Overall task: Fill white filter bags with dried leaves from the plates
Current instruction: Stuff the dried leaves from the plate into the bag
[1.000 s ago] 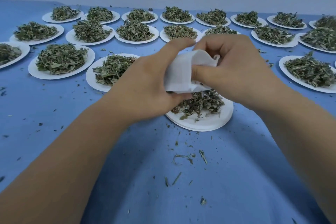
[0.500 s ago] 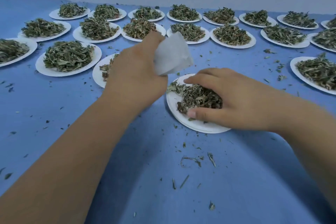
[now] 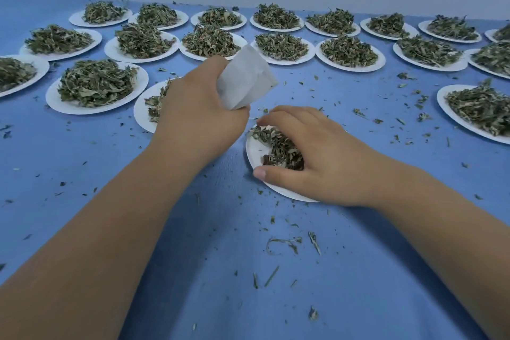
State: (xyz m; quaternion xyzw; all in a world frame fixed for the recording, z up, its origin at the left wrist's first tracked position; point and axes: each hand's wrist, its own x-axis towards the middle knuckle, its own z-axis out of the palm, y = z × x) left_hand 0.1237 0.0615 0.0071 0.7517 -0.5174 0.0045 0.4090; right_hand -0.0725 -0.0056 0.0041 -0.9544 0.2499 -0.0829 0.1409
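Note:
My left hand [image 3: 198,116] is shut on a white filter bag [image 3: 245,77], held up above the table with the bag sticking out to the upper right. Just below and right of it lies a white paper plate [image 3: 255,150] with a small heap of dried leaves [image 3: 278,146]. My right hand [image 3: 311,154] rests on that plate, fingers curled over and into the leaves, thumb at the plate's near rim. How much of the leaves the fingers grip is hidden under the hand.
Several white plates heaped with dried leaves [image 3: 96,85] stand in rows across the back and left of the blue table [image 3: 193,270]; another plate [image 3: 480,110] sits at the right. One plate [image 3: 143,116] lies partly behind my left hand. Leaf crumbs [image 3: 287,243] are scattered near the front.
My right hand let go of the bag, dropped onto the near plate and closed its fingers into the leaves. My left hand keeps the bag raised and has shifted slightly left.

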